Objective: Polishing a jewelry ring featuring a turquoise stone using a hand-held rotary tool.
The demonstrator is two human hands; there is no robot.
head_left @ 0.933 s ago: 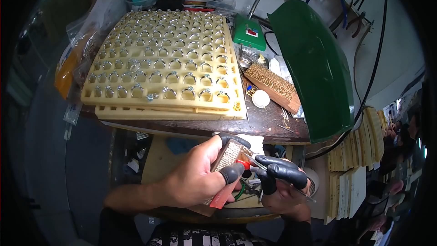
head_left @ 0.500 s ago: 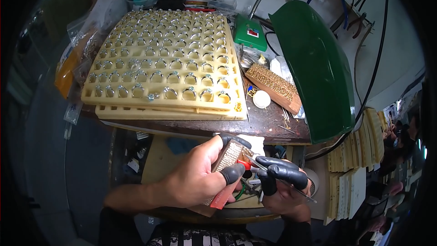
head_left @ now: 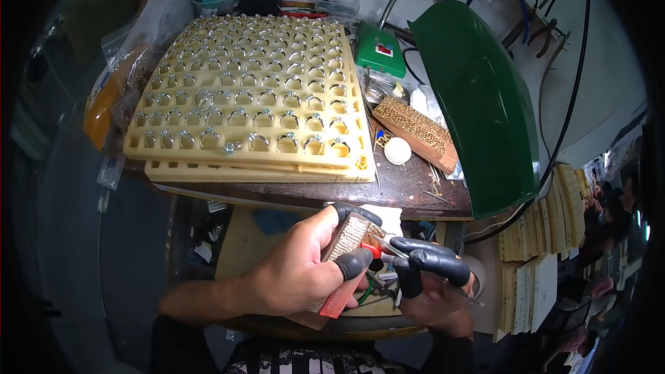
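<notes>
My left hand (head_left: 291,266), with black finger covers on thumb and forefinger, grips a small wooden block (head_left: 344,237) whose top is packed with small gold-coloured beads. A red strip (head_left: 338,298) lies along the block beneath my thumb. Black covers also sheath several fingers of my right hand (head_left: 433,280), closed around slim metal tweezers (head_left: 396,251). The tips point at the block's far end, beside a small red piece (head_left: 373,249) partly hidden between the hands. Whatever the tips touch is too small to tell.
Ahead on the dark bench (head_left: 346,197) sits a stacked cream foam tray (head_left: 249,161) full of rings with pale stones. Right of it are a bead-covered wooden block (head_left: 415,131), a round white pot (head_left: 397,151) and a green lamp shade (head_left: 478,104). Foam boards (head_left: 537,235) stand at right.
My right fingers and the tweezers have shifted very slightly at the block. My left hand and the block hold the same position.
</notes>
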